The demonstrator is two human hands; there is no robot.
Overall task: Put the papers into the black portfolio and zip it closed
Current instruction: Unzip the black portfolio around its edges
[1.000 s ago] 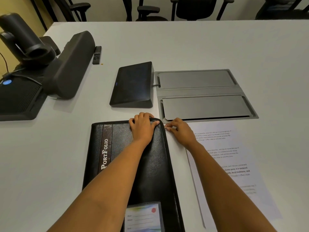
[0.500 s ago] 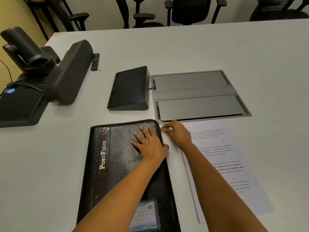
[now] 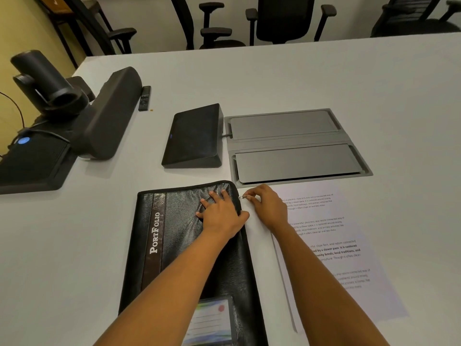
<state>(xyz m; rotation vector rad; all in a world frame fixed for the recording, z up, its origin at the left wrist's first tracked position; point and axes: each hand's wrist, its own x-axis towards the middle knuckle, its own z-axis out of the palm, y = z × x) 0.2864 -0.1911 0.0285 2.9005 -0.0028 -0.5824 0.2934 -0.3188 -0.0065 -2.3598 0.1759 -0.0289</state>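
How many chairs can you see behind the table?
4, maybe more hidden: one chair far left, one left of middle, one in the middle, one far right, all past the table.

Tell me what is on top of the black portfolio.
The left hand lies flat on the portfolio, near its top right corner. The forearm crosses the lower cover, partly hiding a card pocket. The inside cannot be seen.

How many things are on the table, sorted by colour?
Black: 5: portfolio, tablet, speaker bar, camera, remote
Grey: 1: panel
White: 1: papers
Total: 7
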